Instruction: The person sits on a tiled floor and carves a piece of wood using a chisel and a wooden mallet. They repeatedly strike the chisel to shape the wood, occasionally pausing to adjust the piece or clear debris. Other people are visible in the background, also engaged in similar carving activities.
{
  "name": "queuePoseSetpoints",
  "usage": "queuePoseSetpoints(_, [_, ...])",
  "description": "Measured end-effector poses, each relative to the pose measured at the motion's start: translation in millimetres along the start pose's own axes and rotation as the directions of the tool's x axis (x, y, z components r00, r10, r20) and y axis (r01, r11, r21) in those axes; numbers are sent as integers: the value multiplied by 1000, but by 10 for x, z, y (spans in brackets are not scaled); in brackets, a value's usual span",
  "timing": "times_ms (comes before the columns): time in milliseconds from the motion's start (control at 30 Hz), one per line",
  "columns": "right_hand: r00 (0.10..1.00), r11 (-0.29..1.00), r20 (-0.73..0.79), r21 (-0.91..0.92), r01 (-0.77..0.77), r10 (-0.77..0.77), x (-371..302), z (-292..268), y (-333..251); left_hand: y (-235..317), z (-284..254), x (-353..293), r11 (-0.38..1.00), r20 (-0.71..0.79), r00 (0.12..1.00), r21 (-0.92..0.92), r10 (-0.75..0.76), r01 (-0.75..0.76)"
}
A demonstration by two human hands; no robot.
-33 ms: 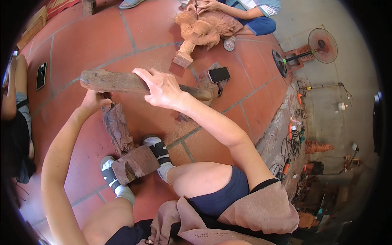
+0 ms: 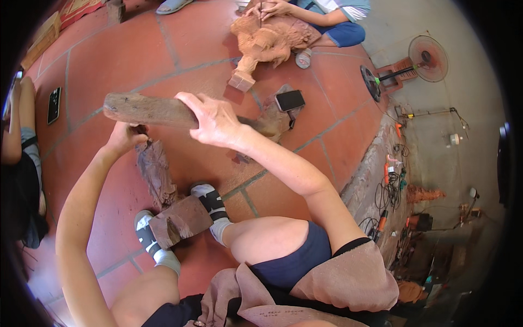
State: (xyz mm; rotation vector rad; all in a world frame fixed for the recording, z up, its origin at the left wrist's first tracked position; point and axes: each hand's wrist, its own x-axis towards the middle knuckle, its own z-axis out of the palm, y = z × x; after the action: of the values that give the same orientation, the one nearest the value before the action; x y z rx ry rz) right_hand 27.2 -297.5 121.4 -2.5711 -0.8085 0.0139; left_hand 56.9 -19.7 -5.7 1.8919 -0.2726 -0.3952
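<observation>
My right hand (image 2: 215,120) is wrapped round a thick, worn wooden club (image 2: 150,110), held crosswise above the floor. Just under the club's left end, my left hand (image 2: 126,139) is closed with its fingers partly hidden. A small dark piece shows at its fingertips, but I cannot make out what it is. Below that hand stands or leans a rough, partly carved piece of reddish-brown wood (image 2: 157,171). Its lower end meets a squared wooden block (image 2: 188,215) between my sandalled feet.
A large carved wooden figure (image 2: 267,46) lies ahead, with another person's hands (image 2: 272,10) on it. A phone (image 2: 290,101) rests on a wood piece; another phone (image 2: 54,105) lies left. A standing fan (image 2: 406,71), cables (image 2: 388,191) and tools line the right wall.
The whole view has shifted slightly. Both hands, the club and the carved wood keep nearly the same positions.
</observation>
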Motion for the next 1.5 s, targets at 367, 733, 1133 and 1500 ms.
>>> queuePoseSetpoints(367, [986, 993, -122, -28, 112, -114, 123, 61, -81, -164, -200, 43, 891, 12, 923, 258, 384, -374])
queuePoseSetpoints(733, [995, 999, -93, -40, -32, 28, 122, -90, 45, 118, -135, -108, 962, -38, 992, 252, 117, -104])
queuePoseSetpoints(1133, [995, 994, 52, 63, -93, 90, 5, 25, -53, -150, -443, -225, 913, -145, 988, -395, 48, -102])
queuePoseSetpoints(1500, [994, 996, 86, 43, -72, 68, -38, 23, -215, -17, -189, -344, 997, -149, 988, -68, 37, -47])
